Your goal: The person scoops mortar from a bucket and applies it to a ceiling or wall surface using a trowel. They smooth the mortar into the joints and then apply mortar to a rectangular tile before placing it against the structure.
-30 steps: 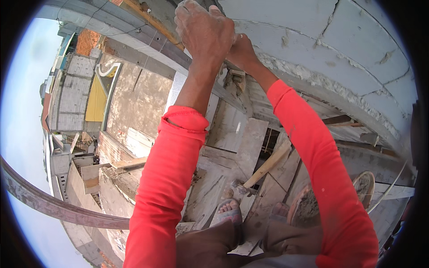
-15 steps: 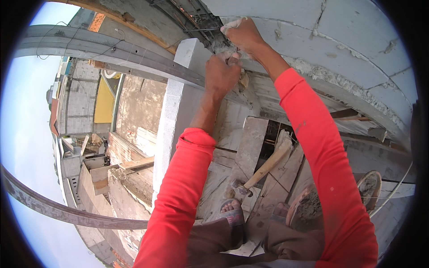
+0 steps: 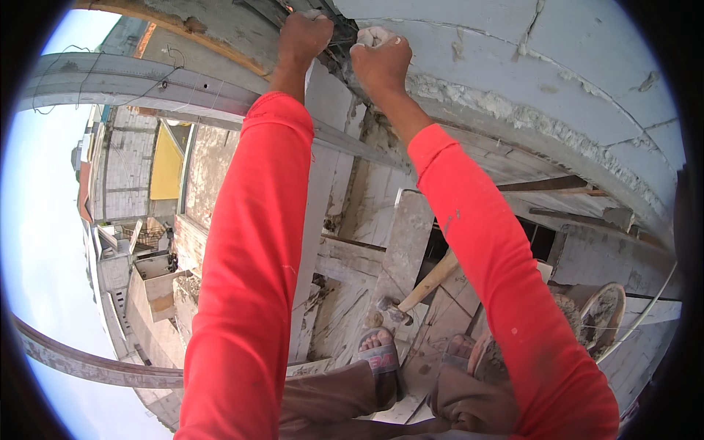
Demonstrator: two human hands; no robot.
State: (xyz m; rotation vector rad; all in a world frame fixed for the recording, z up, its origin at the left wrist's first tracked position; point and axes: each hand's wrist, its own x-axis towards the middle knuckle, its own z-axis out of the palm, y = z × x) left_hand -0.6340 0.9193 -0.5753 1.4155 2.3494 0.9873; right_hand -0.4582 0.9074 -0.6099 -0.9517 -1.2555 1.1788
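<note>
Both arms, in red sleeves, reach up to the gap between the block wall (image 3: 477, 55) and the wooden formwork. My left hand (image 3: 302, 40) is closed at the dark steel bars (image 3: 339, 37) at the top; whatever it grips is hidden. Just right of it, beside the wall's lower edge, my right hand (image 3: 383, 67) is closed too. Something whitish shows at its fingers, too unclear to name. A pale upright block (image 3: 326, 95) stands below the hands, partly behind my left arm.
A hammer (image 3: 425, 286) with a wooden handle lies on the boards by my sandalled feet. Mortar buckets (image 3: 605, 312) stand at the right. A metal beam (image 3: 198, 92) crosses at left, with thin wire on it; beyond is a drop toward lower buildings.
My left hand has moved up and left, from below the right hand to the steel bars. My right hand has shifted slightly left and down. Both stay closed.
</note>
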